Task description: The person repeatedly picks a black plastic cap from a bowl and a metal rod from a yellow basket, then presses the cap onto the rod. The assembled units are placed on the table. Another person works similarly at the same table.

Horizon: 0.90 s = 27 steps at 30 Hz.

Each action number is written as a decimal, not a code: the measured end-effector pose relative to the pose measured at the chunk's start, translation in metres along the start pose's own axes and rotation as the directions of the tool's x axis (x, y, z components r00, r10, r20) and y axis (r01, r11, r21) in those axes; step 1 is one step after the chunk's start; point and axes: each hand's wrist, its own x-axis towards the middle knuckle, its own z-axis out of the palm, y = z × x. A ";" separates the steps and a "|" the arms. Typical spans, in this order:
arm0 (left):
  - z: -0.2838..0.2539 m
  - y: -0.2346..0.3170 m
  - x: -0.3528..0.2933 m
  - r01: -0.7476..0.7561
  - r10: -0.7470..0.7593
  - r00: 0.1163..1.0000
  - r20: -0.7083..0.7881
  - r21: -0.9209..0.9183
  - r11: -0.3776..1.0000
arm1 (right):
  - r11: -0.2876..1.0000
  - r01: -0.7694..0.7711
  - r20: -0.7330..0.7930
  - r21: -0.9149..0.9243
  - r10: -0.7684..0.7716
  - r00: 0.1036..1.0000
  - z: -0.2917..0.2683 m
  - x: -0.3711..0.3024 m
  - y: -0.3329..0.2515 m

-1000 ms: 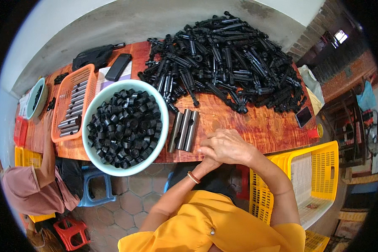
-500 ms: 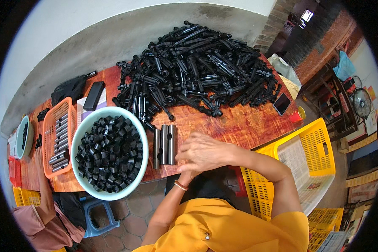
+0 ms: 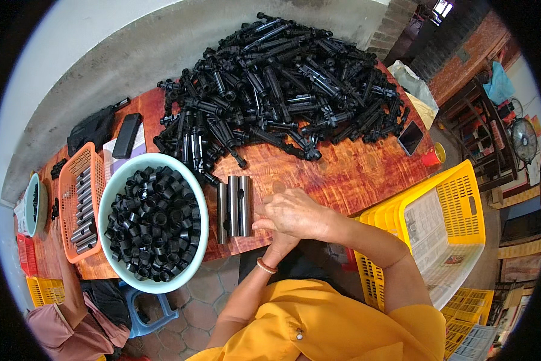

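My right hand (image 3: pixel 297 213) is over my left hand at the table's front edge, its fingers curled and pressed together; whatever they hold is hidden. My left hand (image 3: pixel 284 242) lies beneath it, wearing a beaded bracelet at the wrist, and its fingers are covered by the right hand. Just left of the hands stand several shiny metal tubes (image 3: pixel 233 207) side by side, with holes in their sides. Further left, a pale blue basin (image 3: pixel 203 234) is filled with short black plastic rings (image 3: pixel 156 219). Behind the hands rises a large heap of black rod-like parts (image 3: pixel 282 90).
An orange basket (image 3: pixel 66 210) of metal tubes sits left of the basin, beside a black case (image 3: pixel 126 135). A co-worker's arm (image 3: pixel 70 283) reaches in there. On the right are a phone (image 3: pixel 410 138), a red-yellow cup (image 3: pixel 434 154) and a yellow crate (image 3: pixel 463 180). A blue stool (image 3: pixel 153 316) stands below.
My right hand's fingers, more spread before, are now curled in tighter over the left hand. The whole view has shifted slightly. The metal tubes stay where they were on the table.
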 end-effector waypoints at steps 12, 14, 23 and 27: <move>0.013 0.000 -0.003 -0.044 0.045 0.997 -0.057 0.019 0.999 | 0.961 -0.263 -0.054 -0.087 0.259 0.964 0.005 -0.007 -0.018; 0.013 -0.002 -0.004 -0.054 0.055 0.996 -0.065 0.009 0.998 | 0.945 -0.307 -0.045 -0.111 0.304 0.952 0.007 -0.007 -0.022; -0.022 0.038 -0.009 0.119 -0.126 0.991 -0.039 -0.136 0.983 | 0.760 0.116 -0.523 0.639 0.320 0.790 -0.002 -0.024 -0.035; -0.071 0.081 -0.007 0.328 -0.322 0.945 0.066 -0.134 0.935 | 0.743 0.033 -0.565 0.669 0.478 0.673 0.032 -0.041 0.010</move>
